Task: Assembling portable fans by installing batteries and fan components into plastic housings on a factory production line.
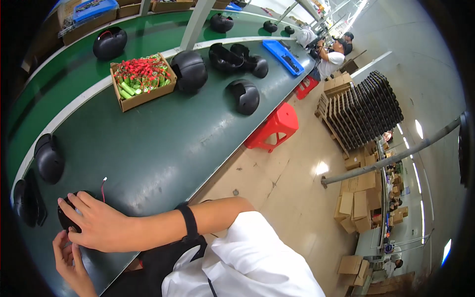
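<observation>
Toward the left of the worktop (158,143), between its near and far edges, sits your shell (63,222). Judge it light, stiff and rather slick; take it by the rim and spare the thin wire (103,190) beside it. Your left hand (70,261) is half curled at its near side; whether it pinches anything is hidden. Your right hand (94,222) clasps it from above. Beyond, another shell (49,161) stands by the far edge.
</observation>
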Tool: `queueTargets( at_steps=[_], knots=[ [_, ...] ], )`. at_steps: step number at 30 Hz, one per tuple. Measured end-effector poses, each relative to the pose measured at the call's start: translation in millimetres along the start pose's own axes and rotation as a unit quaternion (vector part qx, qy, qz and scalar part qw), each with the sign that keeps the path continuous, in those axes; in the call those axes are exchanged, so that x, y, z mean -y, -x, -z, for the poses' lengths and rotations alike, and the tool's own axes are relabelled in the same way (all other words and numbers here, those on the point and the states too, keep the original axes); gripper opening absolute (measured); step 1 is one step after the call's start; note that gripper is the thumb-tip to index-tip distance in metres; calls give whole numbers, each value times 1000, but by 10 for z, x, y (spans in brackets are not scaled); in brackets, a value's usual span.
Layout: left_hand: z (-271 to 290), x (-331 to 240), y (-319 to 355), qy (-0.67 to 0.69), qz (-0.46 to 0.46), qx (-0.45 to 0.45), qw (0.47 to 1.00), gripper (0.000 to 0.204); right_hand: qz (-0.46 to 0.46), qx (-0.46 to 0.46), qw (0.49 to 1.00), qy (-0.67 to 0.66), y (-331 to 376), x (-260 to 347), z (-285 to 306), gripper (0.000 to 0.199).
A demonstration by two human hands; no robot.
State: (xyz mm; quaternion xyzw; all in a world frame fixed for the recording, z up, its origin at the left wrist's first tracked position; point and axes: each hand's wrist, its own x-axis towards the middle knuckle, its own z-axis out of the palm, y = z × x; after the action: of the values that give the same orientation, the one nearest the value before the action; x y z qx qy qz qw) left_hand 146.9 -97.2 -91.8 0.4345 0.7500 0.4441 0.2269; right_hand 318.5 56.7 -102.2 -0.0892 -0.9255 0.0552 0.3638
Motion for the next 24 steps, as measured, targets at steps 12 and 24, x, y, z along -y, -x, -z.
queueTargets(
  at_steps=[12,24],
  knots=[
    [-248,-696,178,-221,-59,-81,970,11,-99,28,995,11,39,166,269,49],
    [-334,-675,227,-112,-82,-106,985,15,-95,48,993,49,40,236,305,51]
  ],
)
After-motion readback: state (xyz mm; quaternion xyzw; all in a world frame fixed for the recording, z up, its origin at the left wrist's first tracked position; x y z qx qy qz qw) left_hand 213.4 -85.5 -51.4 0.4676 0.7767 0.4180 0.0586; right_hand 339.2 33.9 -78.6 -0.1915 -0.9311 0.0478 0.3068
